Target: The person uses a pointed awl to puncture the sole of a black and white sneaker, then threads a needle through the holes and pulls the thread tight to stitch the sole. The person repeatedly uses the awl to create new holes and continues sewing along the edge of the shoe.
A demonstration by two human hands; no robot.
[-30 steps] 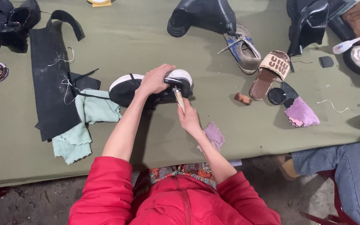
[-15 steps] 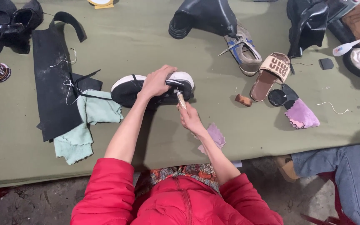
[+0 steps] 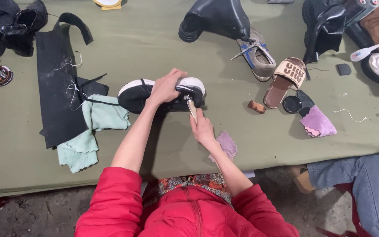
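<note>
At an olive-green table (image 3: 154, 39), my left hand (image 3: 165, 87) presses down on top of a black shoe with a white sole (image 3: 142, 93), fingers spread and clasped over its upper, pinning it on its side near the middle of the cloth. My right hand (image 3: 202, 128) is clenched around a small tool with a pale wooden handle (image 3: 192, 107), its tip meeting the shoe at the toe end. A mint-green rag (image 3: 94, 127) lies just left of the shoe, beside a long black leather strip (image 3: 55, 94) with loose white thread. A lilac cloth (image 3: 227, 145) sits near my right wrist. Farther right are a tan slide sandal (image 3: 286, 79), a grey lace-up shoe (image 3: 257, 55) and 1 more purple cloth (image 3: 316, 123). A black boot (image 3: 218, 18) stands at the far edge
</note>
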